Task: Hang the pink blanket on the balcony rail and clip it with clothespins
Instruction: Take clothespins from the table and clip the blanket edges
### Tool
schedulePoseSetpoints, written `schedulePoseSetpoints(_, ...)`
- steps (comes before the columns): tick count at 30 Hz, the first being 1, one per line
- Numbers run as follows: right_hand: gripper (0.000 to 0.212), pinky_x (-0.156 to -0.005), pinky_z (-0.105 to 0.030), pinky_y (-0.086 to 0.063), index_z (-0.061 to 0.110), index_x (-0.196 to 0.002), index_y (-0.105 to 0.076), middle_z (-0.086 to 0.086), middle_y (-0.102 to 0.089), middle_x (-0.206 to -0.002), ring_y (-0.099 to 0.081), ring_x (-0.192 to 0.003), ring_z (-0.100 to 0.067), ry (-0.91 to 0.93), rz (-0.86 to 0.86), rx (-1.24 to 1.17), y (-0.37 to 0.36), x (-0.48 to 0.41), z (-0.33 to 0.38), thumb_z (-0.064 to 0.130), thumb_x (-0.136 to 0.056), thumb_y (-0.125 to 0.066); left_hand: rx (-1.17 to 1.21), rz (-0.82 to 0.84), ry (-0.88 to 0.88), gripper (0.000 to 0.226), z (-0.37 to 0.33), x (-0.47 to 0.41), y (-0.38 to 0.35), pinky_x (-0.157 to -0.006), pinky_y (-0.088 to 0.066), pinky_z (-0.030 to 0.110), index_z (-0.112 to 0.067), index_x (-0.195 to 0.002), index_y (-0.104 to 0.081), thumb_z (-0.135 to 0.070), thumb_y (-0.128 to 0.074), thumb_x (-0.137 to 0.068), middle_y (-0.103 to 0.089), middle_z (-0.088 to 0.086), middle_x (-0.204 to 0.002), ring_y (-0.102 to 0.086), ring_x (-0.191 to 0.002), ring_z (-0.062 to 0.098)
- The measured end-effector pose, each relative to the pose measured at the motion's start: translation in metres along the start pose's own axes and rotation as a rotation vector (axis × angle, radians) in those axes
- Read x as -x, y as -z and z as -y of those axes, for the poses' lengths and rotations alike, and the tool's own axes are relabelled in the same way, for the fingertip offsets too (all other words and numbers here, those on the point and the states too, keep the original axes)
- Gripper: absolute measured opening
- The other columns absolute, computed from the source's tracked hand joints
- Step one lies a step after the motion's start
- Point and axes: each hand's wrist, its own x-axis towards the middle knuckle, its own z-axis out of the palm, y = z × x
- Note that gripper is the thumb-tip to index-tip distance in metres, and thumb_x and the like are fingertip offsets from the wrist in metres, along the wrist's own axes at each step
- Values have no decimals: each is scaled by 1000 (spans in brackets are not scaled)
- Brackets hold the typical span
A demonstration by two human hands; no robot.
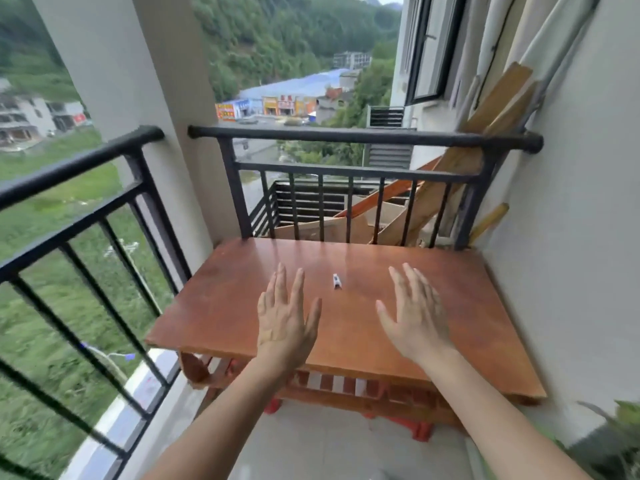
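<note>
A small white clothespin (337,281) lies on the wooden table (450,299), between my two hands and a little beyond them. My left hand (285,318) hovers over the table with fingers straight and spread, holding nothing. My right hand (417,315) is held the same way to the right, also holding nothing. The black balcony rail (363,136) runs across behind the table, and a second stretch of the balcony rail (79,164) runs along the left side. No pink blanket is in view.
A white pillar (138,98) stands between the two rail sections. Wooden planks (485,133) and poles lean against the wall at the back right, beyond the rail. Plant leaves (623,427) show at the lower right. The tiled floor (311,445) lies below the table.
</note>
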Motion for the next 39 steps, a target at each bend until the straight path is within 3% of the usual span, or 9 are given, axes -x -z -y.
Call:
schedulePoseSetpoints(4,68,-122,-40,-8,22,-157,-14,-7,-11,-165,-8,-153,-24,1,121,-43,-62,-90,-36,49,-99,-38,-62,73,74,68,9,-78,-69,-120,-15,45,-29,-154,-9,-61,-12,-94,0,6,-162,-2,-149,24)
schedulePoseSetpoints(10,69,-121,-42,-16,21,-157,-12,-8,-13,-165,-13,-152,-25,-39,331,-76,-122,-209,-78,51,-99,-37,-139,273,212,65,17,-159,-129,-120,-10,44,-30,-154,-4,-57,-20,-97,8,3,-162,4,-149,23)
schedulePoseSetpoints(15,74,-118,-43,-25,19,-157,-11,-10,-15,-164,-19,-150,-27,-71,460,-83,-168,-277,-84,51,-98,-41,-182,331,270,80,34,-196,-156,-119,-10,43,-31,-154,-4,-66,1,-83,7,3,-162,3,-149,23)
schedulePoseSetpoints(17,75,-117,-44,-26,19,-157,-10,-10,-14,-164,-18,-150,-28,-76,522,-90,-188,-296,-81,51,-98,-42,-205,369,291,77,45,-211,-169,-119,-12,44,-30,-155,-5,-66,-3,-87,6,4,-162,2,-149,24)
schedulePoseSetpoints(21,78,-115,-43,-28,19,-157,-11,-12,-16,-163,-21,-148,-30,-48,607,-99,-233,-321,-71,51,-96,-48,-201,458,315,66,74,-243,-205,-119,-13,44,-28,-155,-7,-56,-25,-98,5,6,-162,1,-149,25)
schedulePoseSetpoints(33,73,-115,-47,-27,36,-157,-10,-21,-11,-162,-19,-147,-38,-22,965,-4,-377,-318,-45,53,-96,-48,-63,901,408,62,165,-223,-330,-119,-10,48,-28,-154,-11,-53,-23,-99,8,5,-162,5,-149,25)
schedulePoseSetpoints(39,63,-104,-43,-41,24,-153,-29,-10,-41,-147,-39,-132,-31,-11,903,68,-393,-308,-42,42,-96,-52,-102,959,310,61,183,-201,-335,-119,-10,48,-29,-155,-4,-51,-20,-100,15,2,-161,12,-149,24)
